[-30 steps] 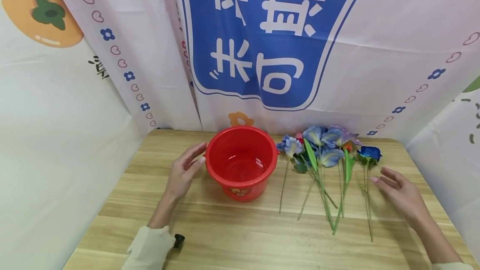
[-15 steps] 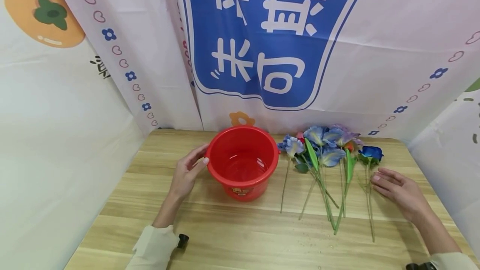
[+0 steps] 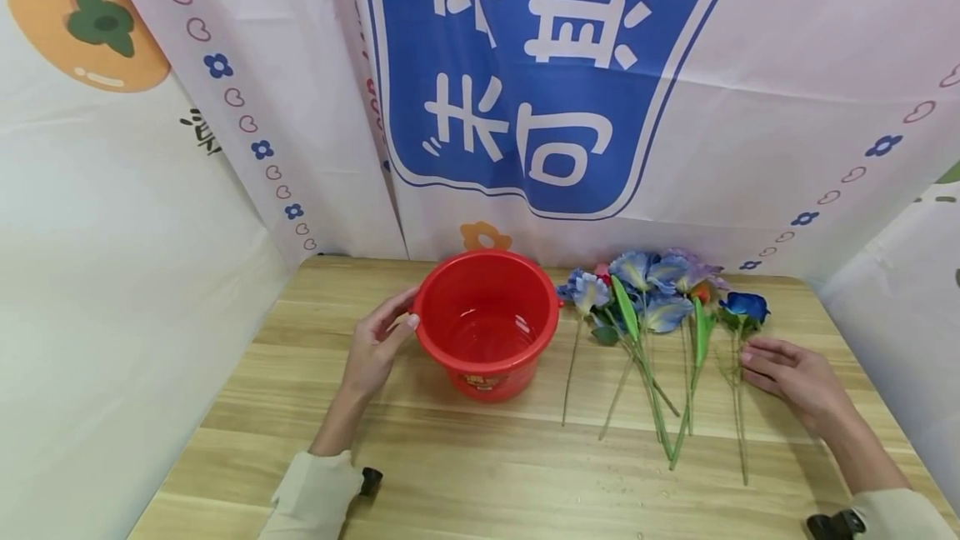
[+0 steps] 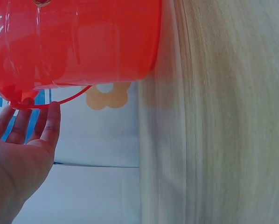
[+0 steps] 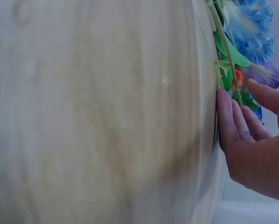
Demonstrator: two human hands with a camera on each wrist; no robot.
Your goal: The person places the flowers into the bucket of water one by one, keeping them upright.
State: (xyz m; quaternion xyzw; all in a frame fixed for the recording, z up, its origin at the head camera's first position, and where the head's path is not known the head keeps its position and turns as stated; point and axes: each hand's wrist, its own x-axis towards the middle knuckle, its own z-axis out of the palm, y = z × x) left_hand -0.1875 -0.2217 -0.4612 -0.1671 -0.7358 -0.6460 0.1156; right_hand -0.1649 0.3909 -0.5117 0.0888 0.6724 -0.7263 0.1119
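My left hand (image 3: 372,348) touches the left side of a red plastic bucket (image 3: 483,386), thumb at the rim and fingers stretched along it. In the left wrist view, the fingertips meet the bucket's thin red handle (image 4: 74,96), which hangs down its side. On the right, the fingers of my right hand (image 3: 795,377) lie extended beside the stem of a blue artificial rose (image 3: 745,307), fingertips right at the stem. In the right wrist view, the right hand (image 5: 256,154) rests low by the tabletop, thumb raised apart from the fingers, with stems and leaves just beyond.
Several artificial flowers (image 3: 663,311), blue and purple with red ones partly hidden, lie between bucket and rose, their stems crossing toward the front. Behind the wooden table (image 3: 480,473) hangs a printed cloth (image 3: 322,148). Black straps show at both sleeves (image 3: 318,490).
My left hand has moved slightly right, up against the bucket. The right hand has come left to the rose's stem, its fingers drawing closer together. Bucket and flowers have stayed in place.
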